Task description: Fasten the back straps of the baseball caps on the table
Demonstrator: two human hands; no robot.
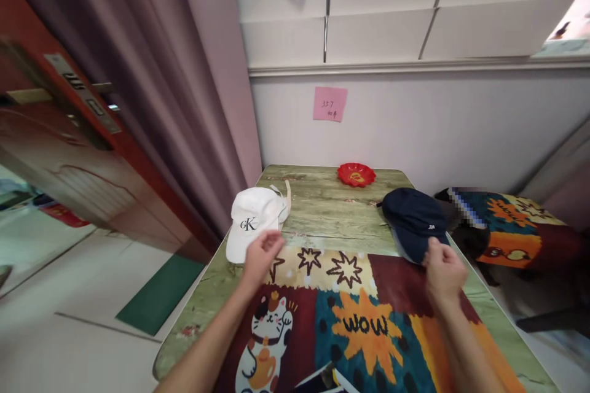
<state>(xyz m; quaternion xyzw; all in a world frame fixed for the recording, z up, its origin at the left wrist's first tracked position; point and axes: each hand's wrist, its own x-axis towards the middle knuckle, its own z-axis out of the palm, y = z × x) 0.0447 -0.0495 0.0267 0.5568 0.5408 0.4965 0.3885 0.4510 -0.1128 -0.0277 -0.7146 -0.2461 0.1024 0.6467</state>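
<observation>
A white cap point(251, 221) with a black logo lies on the left side of the green wooden table point(322, 209). My left hand point(262, 255) is at the cap's lower right edge, fingers curled against it. On the right lies a navy cap point(412, 218). My right hand point(443, 270) is at its near brim, fingers closed in a pinch on the edge. Both forearms reach over a colourful patchwork mat point(350, 313) with a cat and "WOW" printed on it.
A red dish point(356, 174) sits at the table's far edge by the wall, under a pink note point(330, 103). A chair with a matching colourful cover point(516, 227) stands to the right. A purple curtain point(175, 92) and a door point(69, 147) are on the left.
</observation>
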